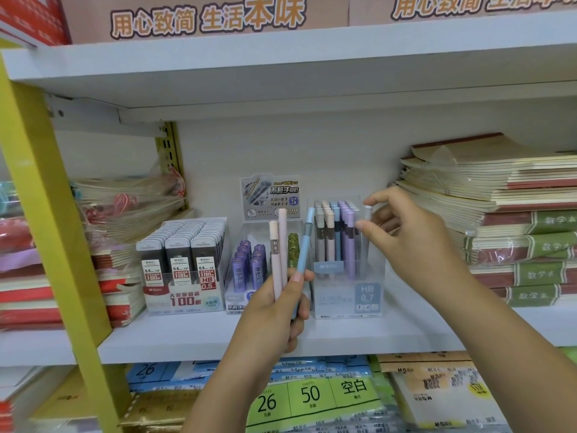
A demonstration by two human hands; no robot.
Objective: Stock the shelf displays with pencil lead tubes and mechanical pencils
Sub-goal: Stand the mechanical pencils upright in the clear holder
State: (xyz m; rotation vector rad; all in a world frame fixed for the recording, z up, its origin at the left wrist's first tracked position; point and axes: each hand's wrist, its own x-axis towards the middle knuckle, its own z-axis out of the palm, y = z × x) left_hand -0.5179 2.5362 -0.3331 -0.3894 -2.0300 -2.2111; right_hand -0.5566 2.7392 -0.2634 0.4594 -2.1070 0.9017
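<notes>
Pencil lead tubes: three stand fanned in my left hand, two pink and one blue, caps toward 12 o'clock, in front of the displays.
Left hand: fingers curled round the tubes' lower ends, thumb pressed on the blue one; the forearm rises from 6 o'clock.
Right hand: thumb and forefinger pinch the cap of a grey tube; the forearm enters from 4 o'clock.
Grey tube: upright at the 3 o'clock edge of the pastel display box, just beside the lilac row. I cannot tell whether its foot is seated.
Pastel display box: clear, marked HB 0.7, on the white shelf.
Neighbours: purple tube box at its 9 o'clock, black tube box farther that way.
Hidden: my left hand covers the purple box's lower front; the held tubes' ends vanish in the palm; small print is blurred.
</notes>
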